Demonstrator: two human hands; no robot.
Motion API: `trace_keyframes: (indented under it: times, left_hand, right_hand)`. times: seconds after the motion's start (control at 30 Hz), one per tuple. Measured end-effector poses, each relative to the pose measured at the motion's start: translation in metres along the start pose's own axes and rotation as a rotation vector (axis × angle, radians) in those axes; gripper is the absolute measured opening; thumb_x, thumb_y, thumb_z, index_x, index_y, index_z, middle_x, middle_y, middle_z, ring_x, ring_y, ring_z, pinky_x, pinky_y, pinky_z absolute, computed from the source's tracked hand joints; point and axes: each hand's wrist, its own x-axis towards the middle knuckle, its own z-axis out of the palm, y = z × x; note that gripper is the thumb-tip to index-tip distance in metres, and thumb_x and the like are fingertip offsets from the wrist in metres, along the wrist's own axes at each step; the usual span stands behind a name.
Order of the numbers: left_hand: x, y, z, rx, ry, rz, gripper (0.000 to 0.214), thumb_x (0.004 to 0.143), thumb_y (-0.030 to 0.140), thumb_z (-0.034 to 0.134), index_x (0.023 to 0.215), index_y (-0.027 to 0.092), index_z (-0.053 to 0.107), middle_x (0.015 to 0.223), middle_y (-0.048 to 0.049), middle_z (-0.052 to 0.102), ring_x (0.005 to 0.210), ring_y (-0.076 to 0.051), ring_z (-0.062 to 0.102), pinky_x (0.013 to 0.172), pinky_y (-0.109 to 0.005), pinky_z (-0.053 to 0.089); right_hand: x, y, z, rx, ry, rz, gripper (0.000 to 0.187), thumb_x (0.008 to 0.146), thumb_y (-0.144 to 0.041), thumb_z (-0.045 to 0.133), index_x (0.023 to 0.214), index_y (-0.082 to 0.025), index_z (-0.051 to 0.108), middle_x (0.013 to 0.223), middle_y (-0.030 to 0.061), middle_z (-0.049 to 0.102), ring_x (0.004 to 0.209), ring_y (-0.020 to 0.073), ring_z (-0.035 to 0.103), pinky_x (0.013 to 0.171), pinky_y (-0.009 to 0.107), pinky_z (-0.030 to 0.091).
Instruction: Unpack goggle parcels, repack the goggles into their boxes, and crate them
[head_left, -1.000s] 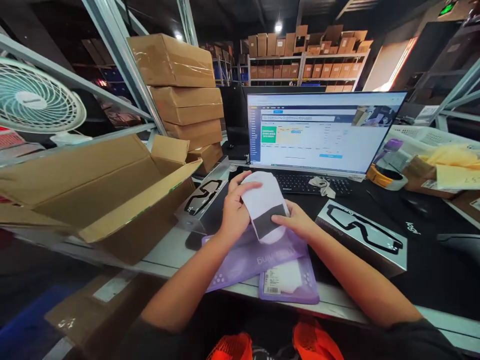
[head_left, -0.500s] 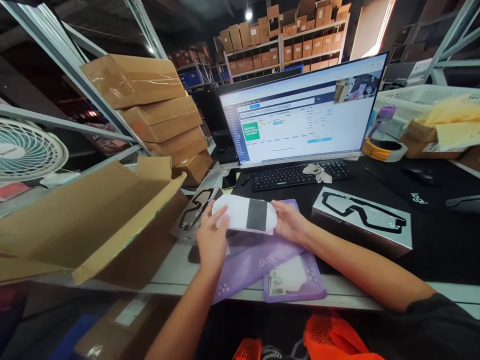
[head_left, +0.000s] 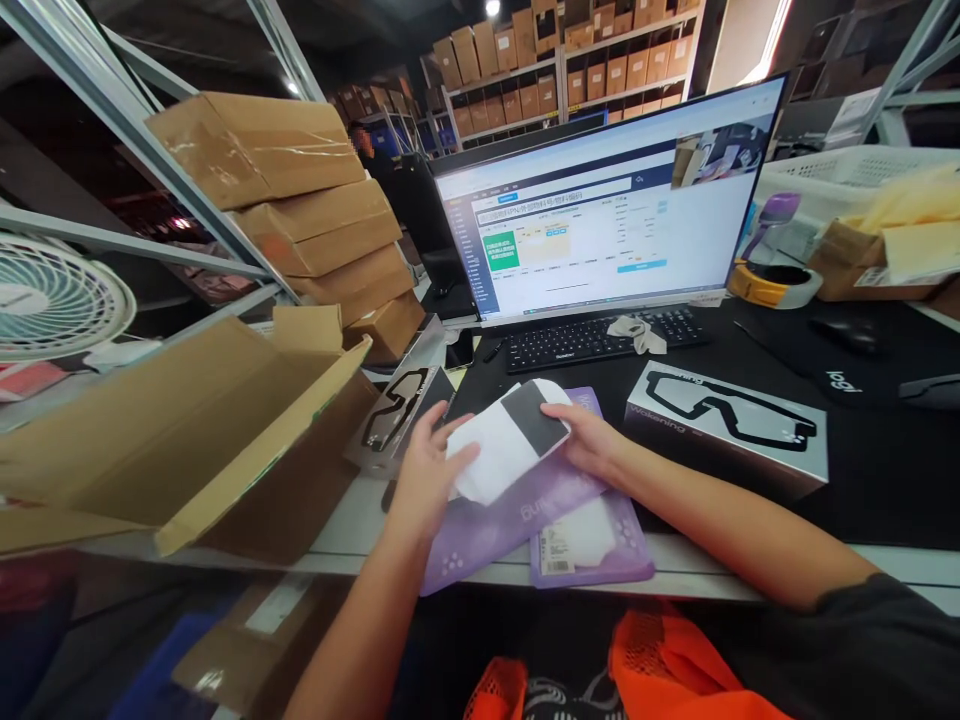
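A white pouch (head_left: 491,460) with a dark grey band is held up in front of me, tilted with its right end higher. My left hand (head_left: 427,470) has its thumb on the pouch's left end, with the fingers behind and beside it. At the banded right end, my right hand (head_left: 589,435) pinches the edge. Below lie a purple printed bag (head_left: 469,550) and a smaller purple packet (head_left: 637,550) with a label. Boxes printed with black goggles flank my hands: one box (head_left: 724,420) on the right, another box (head_left: 397,410) on the left.
An open cardboard carton (head_left: 300,450) stands at the left, beside stacked taped boxes (head_left: 322,235) and a fan (head_left: 60,300). Behind my hands are a keyboard (head_left: 555,348) and monitor (head_left: 555,270). A tape roll (head_left: 772,285) sits at the right. A person (head_left: 367,150) is in the background.
The white pouch has turned from nearly level to slanted, its left end lower and nearer me. My left hand has shifted down with it, its fingers a little more spread.
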Motion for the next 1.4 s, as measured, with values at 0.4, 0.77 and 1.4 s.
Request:
trace_keyframes:
  times: [0.4,0.77,1.4]
  left_hand:
    - [0.028,-0.009,0.007,0.143,-0.139,0.158,0.076,0.072,0.038,0.08,0.136,0.017,0.046,0.108,-0.0079,0.068,0.089,-0.018,0.068,0.074,-0.027,0.056]
    - [0.065,-0.056,0.063,0.904,-0.436,0.202,0.082,0.066,0.046,0.081,0.134,0.012,0.052,0.134,-0.022,0.056,0.13,-0.042,0.049,0.111,-0.057,0.036]
    - [0.009,-0.04,0.09,1.114,-0.586,0.344,0.14,0.051,0.052,0.084,0.159,0.018,0.003,0.15,-0.0224,0.025,0.148,-0.046,0.017,0.122,-0.066,0.003]
  right_hand:
    - [-0.032,-0.071,0.011,-0.513,0.006,0.081,0.033,0.069,-0.017,0.083,0.101,-0.016,0.075,0.1,0.0073,0.076,0.085,0.0228,0.071,0.064,0.032,0.064]
    - [-0.087,-0.115,-0.047,-0.609,0.401,-0.208,0.028,0.073,-0.021,0.078,0.1,-0.019,0.073,0.095,0.0049,0.076,0.08,0.0231,0.074,0.069,0.033,0.066]
    - [-0.145,-0.083,-0.073,-0.242,0.626,-0.41,0.058,0.06,-0.038,0.094,0.109,-0.019,0.07,0.102,0.0036,0.074,0.084,0.023,0.073,0.064,0.035,0.069]
